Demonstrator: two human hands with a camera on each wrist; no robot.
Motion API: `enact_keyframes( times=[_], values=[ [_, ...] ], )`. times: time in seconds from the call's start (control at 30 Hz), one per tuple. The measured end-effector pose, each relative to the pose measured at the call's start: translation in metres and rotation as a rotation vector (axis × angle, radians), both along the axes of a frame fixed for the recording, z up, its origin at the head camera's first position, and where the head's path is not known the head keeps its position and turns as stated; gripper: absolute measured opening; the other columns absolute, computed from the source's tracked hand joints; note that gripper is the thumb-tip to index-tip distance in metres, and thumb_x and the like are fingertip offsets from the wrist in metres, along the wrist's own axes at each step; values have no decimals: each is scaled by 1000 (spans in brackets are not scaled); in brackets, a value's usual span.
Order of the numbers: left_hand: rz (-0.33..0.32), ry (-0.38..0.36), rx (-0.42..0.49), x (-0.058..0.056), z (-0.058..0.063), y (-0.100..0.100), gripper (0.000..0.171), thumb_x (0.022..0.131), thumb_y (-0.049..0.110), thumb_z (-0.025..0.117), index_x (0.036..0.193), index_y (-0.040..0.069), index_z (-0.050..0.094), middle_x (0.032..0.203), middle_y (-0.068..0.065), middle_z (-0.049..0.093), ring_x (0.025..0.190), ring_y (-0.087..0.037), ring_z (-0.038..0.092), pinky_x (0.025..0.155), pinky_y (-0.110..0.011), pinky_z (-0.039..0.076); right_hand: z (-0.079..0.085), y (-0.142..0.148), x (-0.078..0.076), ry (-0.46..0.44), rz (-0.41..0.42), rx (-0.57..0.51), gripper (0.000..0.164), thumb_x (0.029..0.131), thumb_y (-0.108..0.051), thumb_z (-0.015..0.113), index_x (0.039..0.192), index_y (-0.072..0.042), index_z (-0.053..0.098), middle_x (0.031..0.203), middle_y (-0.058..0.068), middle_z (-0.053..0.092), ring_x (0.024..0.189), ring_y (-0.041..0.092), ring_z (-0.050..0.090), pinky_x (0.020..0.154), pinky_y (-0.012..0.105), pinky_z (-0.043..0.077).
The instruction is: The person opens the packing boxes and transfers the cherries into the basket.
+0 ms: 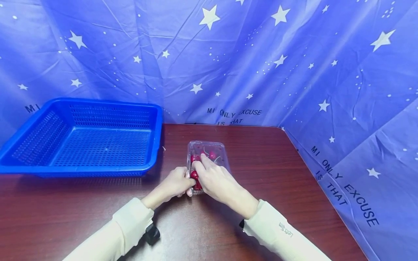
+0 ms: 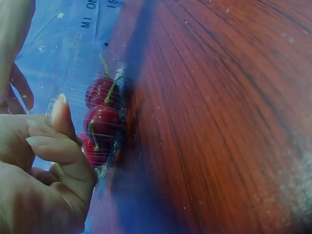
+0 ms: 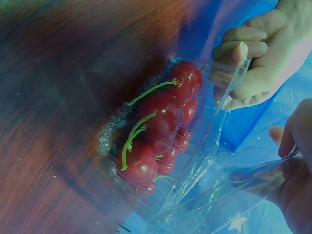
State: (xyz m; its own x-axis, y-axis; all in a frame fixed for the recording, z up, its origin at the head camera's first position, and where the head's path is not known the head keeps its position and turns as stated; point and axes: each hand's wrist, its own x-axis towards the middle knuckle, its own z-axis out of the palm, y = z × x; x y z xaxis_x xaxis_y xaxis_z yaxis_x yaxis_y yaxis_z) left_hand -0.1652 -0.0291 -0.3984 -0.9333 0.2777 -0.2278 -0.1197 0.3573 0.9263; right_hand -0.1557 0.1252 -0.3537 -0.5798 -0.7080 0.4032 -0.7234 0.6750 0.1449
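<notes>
A clear plastic box (image 1: pixel 215 145) of red cherries (image 3: pixel 158 117) with green stems sits on the table in front of me. My left hand (image 1: pixel 174 183) grips its near left rim, thumb on top and fingers curled below. Over the box reaches my right hand (image 1: pixel 217 179), covering part of the fruit in the head view. In the right wrist view, that hand pinches the edge of the clear lid (image 3: pixel 243 183), which stands partly raised from the box. Through the box wall in the left wrist view, several cherries (image 2: pixel 101 122) show close to the tabletop.
A blue plastic basket (image 1: pixel 153 145) with perforated sides stands at the left of the brown wooden table (image 1: pixel 267 163). Behind and to the right hangs a blue curtain (image 1: pixel 228 65) with white stars, meeting the table's back and right edges.
</notes>
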Motion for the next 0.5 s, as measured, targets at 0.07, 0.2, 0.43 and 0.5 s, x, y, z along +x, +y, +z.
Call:
enact_keyframes(
  times=[0.07,0.2,0.43,0.5],
  values=[
    [-8,-5,7,0,0,1,6,77,-2,54,80,0,60,43,0,53,32,-7,35,31,-19,26,0,1,1,-2,-4,-2,24,74,1,67,95,-2,56,105,22,65,77,26,65,51,37,60],
    [-21,-9,16,0,1,2,10,78,-3,53,83,-3,62,42,0,51,32,-7,35,31,-19,25,-1,2,1,-8,2,-9,22,76,1,66,95,-1,55,109,25,66,81,28,67,53,38,60],
    [-17,-34,8,-1,0,4,13,79,-3,55,88,-5,64,43,0,52,33,-8,37,30,-18,24,-1,3,-1,-14,10,-46,20,78,2,64,96,-2,55,106,22,66,75,26,66,52,37,60],
    [-15,-39,2,-1,0,3,13,78,-3,55,88,-4,65,42,-1,52,34,-8,38,30,-18,24,-1,3,-1,-21,11,-57,19,79,2,64,96,-2,55,103,18,65,69,23,64,50,36,59]
  ],
)
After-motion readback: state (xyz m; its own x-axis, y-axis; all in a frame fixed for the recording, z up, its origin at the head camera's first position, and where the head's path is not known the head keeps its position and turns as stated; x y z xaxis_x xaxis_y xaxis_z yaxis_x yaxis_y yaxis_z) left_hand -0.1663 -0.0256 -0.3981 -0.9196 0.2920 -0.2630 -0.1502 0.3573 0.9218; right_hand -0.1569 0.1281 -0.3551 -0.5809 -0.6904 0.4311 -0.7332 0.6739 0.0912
